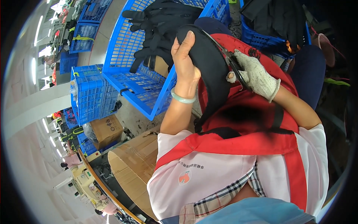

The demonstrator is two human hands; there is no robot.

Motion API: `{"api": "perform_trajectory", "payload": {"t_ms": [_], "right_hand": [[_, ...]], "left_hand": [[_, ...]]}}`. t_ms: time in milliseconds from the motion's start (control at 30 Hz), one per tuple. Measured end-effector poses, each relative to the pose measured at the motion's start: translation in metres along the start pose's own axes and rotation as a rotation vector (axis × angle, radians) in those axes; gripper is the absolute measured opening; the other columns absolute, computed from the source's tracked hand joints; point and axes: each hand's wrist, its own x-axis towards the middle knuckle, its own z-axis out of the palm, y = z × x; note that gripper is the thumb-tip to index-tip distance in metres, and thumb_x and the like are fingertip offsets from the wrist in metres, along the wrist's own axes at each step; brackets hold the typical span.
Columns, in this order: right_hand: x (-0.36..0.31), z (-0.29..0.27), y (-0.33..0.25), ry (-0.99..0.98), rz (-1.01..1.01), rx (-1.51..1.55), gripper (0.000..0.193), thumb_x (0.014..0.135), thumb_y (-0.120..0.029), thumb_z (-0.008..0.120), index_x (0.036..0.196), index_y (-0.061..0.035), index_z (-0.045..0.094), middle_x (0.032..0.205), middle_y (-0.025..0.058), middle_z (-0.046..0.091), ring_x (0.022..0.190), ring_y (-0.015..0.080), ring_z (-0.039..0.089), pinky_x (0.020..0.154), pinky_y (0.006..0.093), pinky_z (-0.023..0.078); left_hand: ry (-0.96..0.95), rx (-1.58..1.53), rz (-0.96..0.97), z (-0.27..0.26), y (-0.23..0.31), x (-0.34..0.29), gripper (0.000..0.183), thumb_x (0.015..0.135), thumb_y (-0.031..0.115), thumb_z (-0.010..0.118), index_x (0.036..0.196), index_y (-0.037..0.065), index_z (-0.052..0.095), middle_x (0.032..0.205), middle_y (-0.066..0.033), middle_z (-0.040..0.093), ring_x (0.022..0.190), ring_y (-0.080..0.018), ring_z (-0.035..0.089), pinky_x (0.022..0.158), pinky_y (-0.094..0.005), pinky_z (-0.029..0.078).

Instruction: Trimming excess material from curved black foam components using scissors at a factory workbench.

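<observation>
Black piece (pixel 212 61): 1 o'clock of centre, over my red apron (pixel 238 146).
My left hand (pixel 185 61): clamped on it, seemingly steadying its edge.
Gloved right hand (pixel 256 72): fingers closed round scissors (pixel 235 67), 3 o'clock, blades along that edge.
Blue crate (pixel 140 105): 9 o'clock, presumably for easy reach.

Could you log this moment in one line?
left hand: holds black fabric | right hand: gloved, holds scissors by fabric edge | blue crate: black strips inside

the grey floor (pixel 109 24) carries stacked blue crates (pixel 99 97) and scattered dark scraps (pixel 129 133).
</observation>
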Motion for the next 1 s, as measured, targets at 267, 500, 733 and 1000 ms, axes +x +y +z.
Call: {"api": "perform_trajectory", "payload": {"t_ms": [267, 500, 733, 1000], "right_hand": [[0.004, -0.002, -0.003, 0.043, -0.073, -0.021, 0.082, 0.072, -0.057, 0.074, 0.117, 0.0070, 0.050, 0.082, 0.0207, 0.060, 0.078, 0.0345, 0.062, 0.071, 0.0398, 0.048], [0.000, 0.001, 0.002, 0.064, -0.175, -0.259, 0.110, 0.062, -0.062, 0.077, 0.135, 0.0087, 0.034, 0.086, 0.0251, 0.061, 0.083, 0.0383, 0.063, 0.072, 0.0411, 0.049], [0.004, -0.003, -0.004, 0.025, -0.042, 0.024, 0.085, 0.066, -0.062, 0.075, 0.116, 0.0019, 0.052, 0.084, 0.0201, 0.062, 0.083, 0.0335, 0.064, 0.071, 0.0384, 0.048], [0.000, 0.005, 0.000, 0.212, -0.270, -0.026, 0.046, 0.084, -0.043, 0.069, 0.094, -0.0001, 0.058, 0.069, 0.0113, 0.057, 0.060, 0.0216, 0.058, 0.056, 0.0341, 0.047]], "left_hand": [[-0.042, 0.068, 0.030, 0.004, -0.006, -0.003, 0.011, 0.090, 0.009, 0.064, 0.099, 0.003, 0.065, 0.092, -0.0039, 0.067, 0.078, -0.0129, 0.065, 0.070, -0.0251, 0.054], [-0.046, 0.042, 0.013, 0.005, -0.005, -0.002, 0.012, 0.090, 0.010, 0.064, 0.099, 0.003, 0.065, 0.092, -0.0049, 0.068, 0.078, -0.0138, 0.066, 0.071, -0.0260, 0.055], [-0.017, 0.058, 0.015, 0.002, -0.006, -0.001, 0.011, 0.090, 0.010, 0.064, 0.099, 0.003, 0.065, 0.092, -0.0047, 0.068, 0.079, -0.0137, 0.066, 0.070, -0.0260, 0.055], [-0.083, 0.075, 0.039, 0.003, -0.010, 0.000, 0.011, 0.090, 0.011, 0.064, 0.098, 0.003, 0.065, 0.091, -0.0047, 0.068, 0.080, -0.0135, 0.066, 0.072, -0.0256, 0.054]]}}
